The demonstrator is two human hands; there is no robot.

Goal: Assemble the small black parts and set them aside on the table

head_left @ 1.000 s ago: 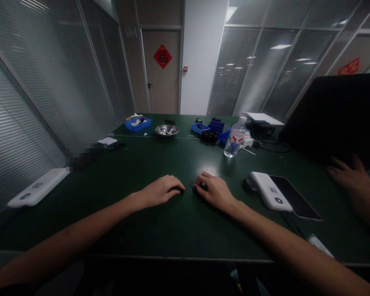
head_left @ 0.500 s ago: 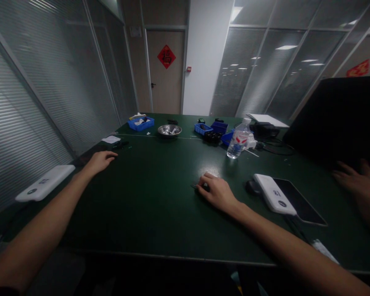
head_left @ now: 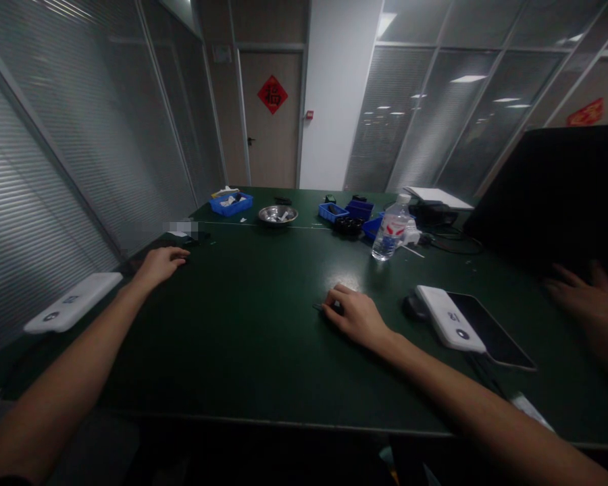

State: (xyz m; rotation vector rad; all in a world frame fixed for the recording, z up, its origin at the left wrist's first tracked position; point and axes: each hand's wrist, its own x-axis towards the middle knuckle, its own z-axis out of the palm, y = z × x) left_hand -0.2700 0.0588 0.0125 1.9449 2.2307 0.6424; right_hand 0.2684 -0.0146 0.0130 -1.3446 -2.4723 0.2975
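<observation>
My right hand (head_left: 355, 314) rests on the dark green table (head_left: 253, 324) near its middle. Its fingers are curled over a small dark object (head_left: 333, 307) that I cannot make out in detail. My left hand (head_left: 158, 263) is stretched out to the far left of the table, fingers extended and lying flat, holding nothing that I can see. Its fingertips lie beside some small dark items (head_left: 195, 238) near the left edge. A white flat device (head_left: 73, 302) lies close to my left forearm.
A second white device (head_left: 448, 317) lies on a dark tablet (head_left: 494, 332), with a dark rounded thing (head_left: 413, 307) beside it. Farther back stand a water bottle (head_left: 389, 231), a steel bowl (head_left: 277, 214) and blue bins (head_left: 230, 203). Another person's hand (head_left: 580, 297) rests at the right, by a black screen (head_left: 557, 196).
My left hand left the centre beside my right hand and swung out to the far left of the table, where it has stayed. My right hand has not moved.
</observation>
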